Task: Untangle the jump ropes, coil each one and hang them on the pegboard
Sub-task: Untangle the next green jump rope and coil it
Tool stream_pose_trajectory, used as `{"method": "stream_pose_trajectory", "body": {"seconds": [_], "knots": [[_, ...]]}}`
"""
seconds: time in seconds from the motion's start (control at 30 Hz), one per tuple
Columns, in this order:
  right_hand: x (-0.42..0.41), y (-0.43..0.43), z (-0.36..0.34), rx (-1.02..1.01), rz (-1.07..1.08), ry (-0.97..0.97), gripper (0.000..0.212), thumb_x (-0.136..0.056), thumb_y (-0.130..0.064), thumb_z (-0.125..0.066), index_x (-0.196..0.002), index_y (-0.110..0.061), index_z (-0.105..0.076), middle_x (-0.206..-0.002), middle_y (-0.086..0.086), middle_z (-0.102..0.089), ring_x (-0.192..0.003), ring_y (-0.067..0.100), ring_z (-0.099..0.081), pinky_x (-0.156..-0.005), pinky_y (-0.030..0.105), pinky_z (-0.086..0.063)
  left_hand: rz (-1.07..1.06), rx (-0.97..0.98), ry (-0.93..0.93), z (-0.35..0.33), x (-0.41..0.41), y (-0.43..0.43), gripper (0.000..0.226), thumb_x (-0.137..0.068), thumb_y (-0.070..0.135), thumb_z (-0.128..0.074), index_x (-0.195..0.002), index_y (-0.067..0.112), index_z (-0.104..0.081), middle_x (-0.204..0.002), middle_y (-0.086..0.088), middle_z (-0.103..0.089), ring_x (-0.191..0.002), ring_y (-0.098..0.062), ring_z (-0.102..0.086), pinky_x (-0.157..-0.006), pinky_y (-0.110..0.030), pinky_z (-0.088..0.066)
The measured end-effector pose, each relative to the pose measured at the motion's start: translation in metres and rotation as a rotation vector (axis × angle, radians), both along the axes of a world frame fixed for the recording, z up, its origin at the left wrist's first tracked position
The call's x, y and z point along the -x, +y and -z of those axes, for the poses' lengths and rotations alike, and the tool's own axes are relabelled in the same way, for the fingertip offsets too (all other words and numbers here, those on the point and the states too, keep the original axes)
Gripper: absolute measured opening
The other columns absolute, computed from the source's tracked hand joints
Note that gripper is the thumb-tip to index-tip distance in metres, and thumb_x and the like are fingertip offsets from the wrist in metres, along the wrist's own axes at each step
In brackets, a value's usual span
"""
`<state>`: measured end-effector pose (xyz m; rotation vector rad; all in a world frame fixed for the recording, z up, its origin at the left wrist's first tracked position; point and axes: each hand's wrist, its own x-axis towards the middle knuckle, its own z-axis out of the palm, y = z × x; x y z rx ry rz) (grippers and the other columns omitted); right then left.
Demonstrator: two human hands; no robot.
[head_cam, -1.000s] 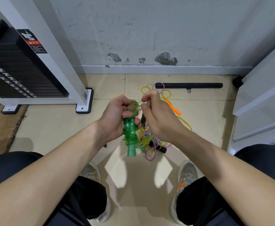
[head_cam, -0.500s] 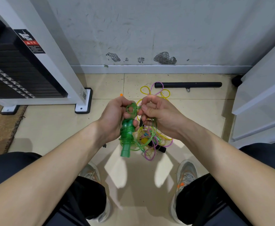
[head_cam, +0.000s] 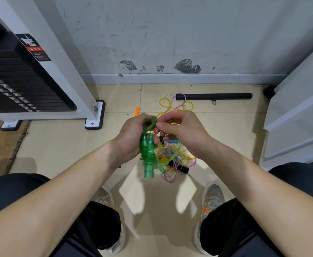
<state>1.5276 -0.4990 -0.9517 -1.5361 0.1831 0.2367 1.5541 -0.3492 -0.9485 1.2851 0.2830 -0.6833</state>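
Gripped green rope [head_cam: 148, 154] by its handles in left hand [head_cam: 129, 140], pinched its top loop with right hand [head_cam: 183, 132]; seemingly near done coiling. Left yellow-pink tangle [head_cam: 172, 160] on floor [head_cam: 59, 145], hung nothing yet (pegboard unseen).

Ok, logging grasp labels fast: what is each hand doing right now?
Left hand: grips the green jump rope handles, held together.
Right hand: pinches the green cord loop above the handles.

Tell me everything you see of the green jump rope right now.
The green jump rope is translucent green plastic. Its two handles sit side by side, roughly upright, bound by cord turns. The left hand grips them; the right hand pinches the loop on top. A loose strand trails into the tangle below.
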Motion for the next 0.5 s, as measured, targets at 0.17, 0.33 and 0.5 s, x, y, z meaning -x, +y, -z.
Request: {"method": "stream_pose_trajectory", "body": {"seconds": [0.17, 0.33, 0.5], "knots": [[0.0021, 0.0020, -0.0011, 0.041, 0.065, -0.064, 0.020, -0.081, -0.003, -0.080, -0.084, -0.013, -0.063, -0.075, 0.014, -0.071, -0.062, 0.018, -0.065, -0.059, 0.031, -0.049, 0.017, -0.011, -0.030, 0.0022, -0.0020, -0.0007, 0.023, -0.096, 0.019, -0.048, -0.078, 0.009, -0.058, -0.054, -0.005, -0.042, -0.045, -0.025, -0.045, -0.062, -0.034, -0.042], [0.0024, 0.0053, -0.0020, 0.265, -0.072, -0.248, 0.031, -0.079, -0.007, -0.079, -0.088, -0.027, -0.057, -0.076, 0.008, -0.072, -0.072, 0.034, -0.071, -0.073, 0.048, -0.057, 0.013, -0.006, 0.011, 0.0016, 0.0019, -0.0043, 0.021, -0.096, 0.019, -0.049, -0.082, 0.005, -0.057, -0.048, -0.004, -0.034, -0.044, -0.024, -0.042, -0.060, -0.033, -0.040], [0.0032, 0.0045, -0.0031, 0.609, -0.199, -0.422, 0.027, -0.084, -0.018, -0.075, -0.098, -0.035, -0.059, -0.073, -0.007, -0.064, -0.079, 0.008, -0.060, -0.080, 0.039, -0.050, 0.006, -0.111, -0.017, 0.0089, 0.0011, -0.0038, 0.023, -0.099, 0.019, -0.045, -0.084, 0.004, -0.052, -0.048, -0.006, -0.041, -0.046, -0.025, -0.046, -0.061, -0.034, -0.044]]}}
